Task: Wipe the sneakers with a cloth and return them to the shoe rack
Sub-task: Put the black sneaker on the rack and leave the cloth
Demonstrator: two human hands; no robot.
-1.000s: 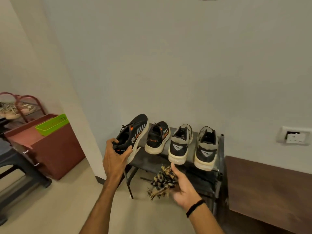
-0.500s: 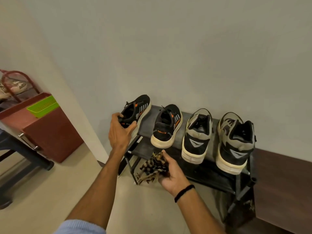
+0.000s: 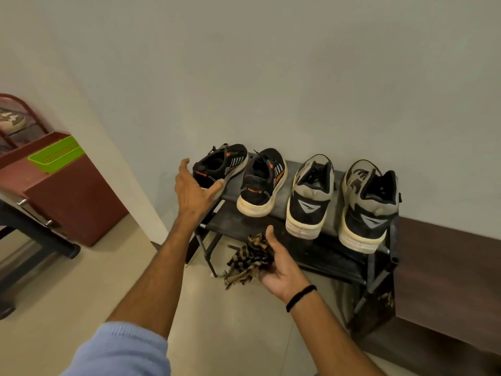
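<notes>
A low black shoe rack [image 3: 336,259] stands against the wall. On its top shelf sit two black sneakers with orange marks [image 3: 225,161] [image 3: 263,185] and two grey-and-black sneakers [image 3: 310,196] [image 3: 368,204], heels toward me. My left hand [image 3: 192,191] is at the heel of the leftmost black sneaker, fingers spread, thumb against its sole. My right hand [image 3: 282,270] holds a bunched tan-and-black checked cloth [image 3: 248,260] in front of the rack's lower shelf.
A maroon cabinet [image 3: 73,202] with a green tray [image 3: 57,156] on top stands at the left, beside a dark table frame [image 3: 35,234]. A red rack [image 3: 16,123] with another shoe is far left. A dark wooden bench [image 3: 447,267] adjoins the rack's right side.
The leftmost black sneaker went from my left hand's grip, tilted in the air, down onto the top shelf. My fingers have spread off it. The view moved closer to the rack.
</notes>
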